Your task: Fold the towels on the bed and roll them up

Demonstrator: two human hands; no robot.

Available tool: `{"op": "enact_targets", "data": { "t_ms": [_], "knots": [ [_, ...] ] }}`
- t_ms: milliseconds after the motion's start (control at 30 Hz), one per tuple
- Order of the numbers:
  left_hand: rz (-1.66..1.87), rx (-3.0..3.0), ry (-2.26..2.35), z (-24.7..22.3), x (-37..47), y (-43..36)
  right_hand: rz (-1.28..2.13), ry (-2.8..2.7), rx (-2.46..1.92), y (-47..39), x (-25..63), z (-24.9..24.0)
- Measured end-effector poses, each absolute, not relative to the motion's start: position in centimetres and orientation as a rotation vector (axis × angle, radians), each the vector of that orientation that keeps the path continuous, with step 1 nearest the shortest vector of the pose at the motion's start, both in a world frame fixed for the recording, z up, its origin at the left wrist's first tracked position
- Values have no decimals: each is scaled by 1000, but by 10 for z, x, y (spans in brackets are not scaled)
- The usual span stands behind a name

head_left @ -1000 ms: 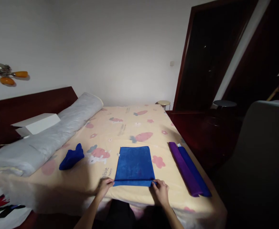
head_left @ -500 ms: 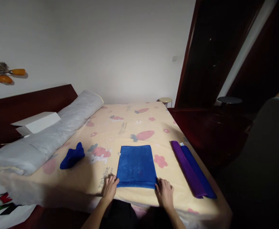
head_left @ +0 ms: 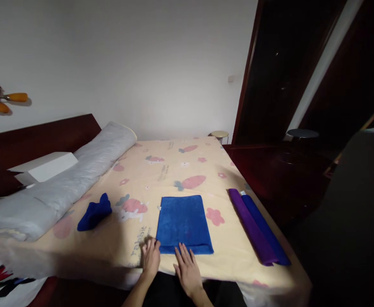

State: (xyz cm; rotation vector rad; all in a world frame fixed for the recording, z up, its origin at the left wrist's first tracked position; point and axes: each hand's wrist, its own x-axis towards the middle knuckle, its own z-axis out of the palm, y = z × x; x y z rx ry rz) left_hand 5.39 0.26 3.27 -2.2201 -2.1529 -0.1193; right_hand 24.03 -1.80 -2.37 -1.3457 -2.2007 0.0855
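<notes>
A blue cloth [head_left: 183, 219] lies flat on the patterned bed sheet [head_left: 161, 175], with a narrow strip folded over along its near edge. My left hand [head_left: 151, 258] is at the cloth's near left corner, its fingers bent and closed on that corner. My right hand [head_left: 187, 268] rests with straight, slightly spread fingers on the middle of the folded strip. To the right lie a purple folded cloth [head_left: 251, 226] and, against it, a darker blue folded cloth [head_left: 267, 230]. A crumpled blue cloth [head_left: 94, 212] sits to the left.
A long grey bedding roll [head_left: 78, 179] lies by the dark headboard [head_left: 46, 130], with a white box [head_left: 49, 166] on it. Two round stools [head_left: 219, 134] stand beyond the bed. A dark chair-like shape [head_left: 353, 204] is at the right.
My right hand has left the cloth's near right corner and moved left to the middle of the folded strip. My left hand stays at the left corner. The view has shifted slightly.
</notes>
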Motion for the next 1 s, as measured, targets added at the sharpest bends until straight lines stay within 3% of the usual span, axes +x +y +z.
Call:
{"op": "enact_targets", "data": {
  "t_ms": [200,533,767,1000],
  "knots": [
    [-220,-2689,-1587,11,84,-18,109,-2274,-1280,-12,248,-30],
    [-253,-2623,-1759,10,30,-17,24,-2115,-1664,-26,366,-35],
    [-185,-2564,-1816,9,36,-12,-87,-2078,-1784,-6,347,-16],
    [-41,-2579,-1877,30,27,-1,29,-2140,-1598,5,372,3]
  ]
}}
